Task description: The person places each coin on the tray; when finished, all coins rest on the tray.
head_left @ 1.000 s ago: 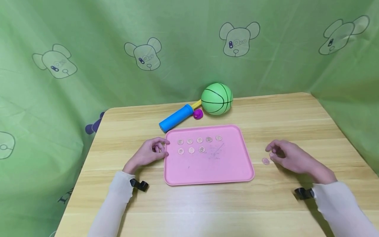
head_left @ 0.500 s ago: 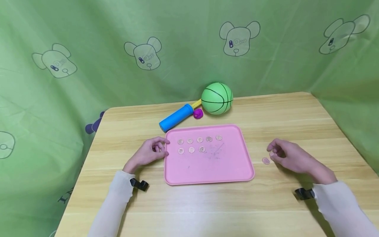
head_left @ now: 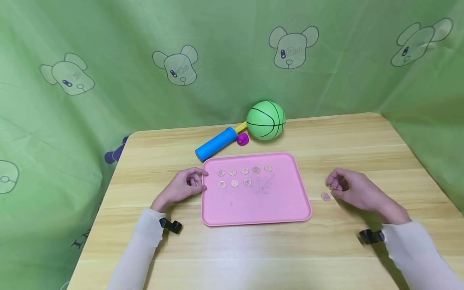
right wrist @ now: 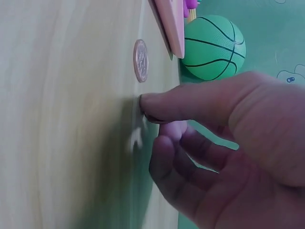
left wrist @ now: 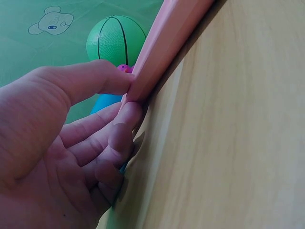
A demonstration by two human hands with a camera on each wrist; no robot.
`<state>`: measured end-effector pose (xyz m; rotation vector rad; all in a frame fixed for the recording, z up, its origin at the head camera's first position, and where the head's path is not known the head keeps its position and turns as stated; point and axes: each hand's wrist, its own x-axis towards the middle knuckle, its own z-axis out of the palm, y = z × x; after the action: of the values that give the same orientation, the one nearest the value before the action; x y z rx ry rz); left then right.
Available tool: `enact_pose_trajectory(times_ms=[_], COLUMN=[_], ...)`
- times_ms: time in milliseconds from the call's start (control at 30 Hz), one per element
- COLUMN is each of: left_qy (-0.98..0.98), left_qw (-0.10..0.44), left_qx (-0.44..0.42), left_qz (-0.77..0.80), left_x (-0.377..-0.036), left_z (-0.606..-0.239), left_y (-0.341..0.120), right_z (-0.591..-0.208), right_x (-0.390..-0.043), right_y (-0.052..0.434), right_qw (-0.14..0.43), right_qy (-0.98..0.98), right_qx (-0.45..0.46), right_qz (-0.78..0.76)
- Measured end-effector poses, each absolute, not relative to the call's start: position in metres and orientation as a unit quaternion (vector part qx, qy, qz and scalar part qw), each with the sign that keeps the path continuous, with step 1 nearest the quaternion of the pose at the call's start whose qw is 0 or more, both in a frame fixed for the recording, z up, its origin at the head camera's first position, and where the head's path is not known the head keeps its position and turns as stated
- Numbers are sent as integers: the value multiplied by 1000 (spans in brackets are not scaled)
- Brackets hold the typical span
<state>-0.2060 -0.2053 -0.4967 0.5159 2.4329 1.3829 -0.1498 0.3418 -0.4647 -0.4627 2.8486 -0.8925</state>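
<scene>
A pink tray [head_left: 253,205] lies mid-table with several coins [head_left: 245,171] set in two rows at its far left part. My left hand [head_left: 203,180] holds the tray's left rim, thumb on top and fingers against the edge; the left wrist view shows that grip [left wrist: 129,98] on the pink rim [left wrist: 167,43]. To the right of the tray, my right hand [head_left: 332,187] rests on the table, and thumb and forefinger [right wrist: 155,117] pinch a coin whose edge just shows. One more coin [head_left: 325,196] [right wrist: 141,60] lies flat on the wood beside those fingertips.
A green ball [head_left: 266,120], a blue and yellow pump [head_left: 216,143] and a small magenta piece [head_left: 242,139] lie behind the tray. The wooden table [head_left: 253,249] is ringed by a green curtain. Black wrist straps [head_left: 369,236] sit near both cuffs.
The right hand's fingers have curled in around the coin that lay under their tips, and the hand has drawn slightly back. The left hand and the tray have not moved.
</scene>
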Motion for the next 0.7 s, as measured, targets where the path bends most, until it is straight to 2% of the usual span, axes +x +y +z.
enact_pose_trajectory(times_ms=[233,700], left_qy=[846,846], left_qw=[144,151], left_qx=[179,171], left_qz=[481,482], left_x=[-205,-204], left_z=[-497,-494], left_y=[-205,-203], right_z=[-463,-445], right_x=[-152,-174], right_y=[330,263], right_qw=[28,84], right_qy=[935,891], right_qx=[-141,-157], right_qz=[-325,-417])
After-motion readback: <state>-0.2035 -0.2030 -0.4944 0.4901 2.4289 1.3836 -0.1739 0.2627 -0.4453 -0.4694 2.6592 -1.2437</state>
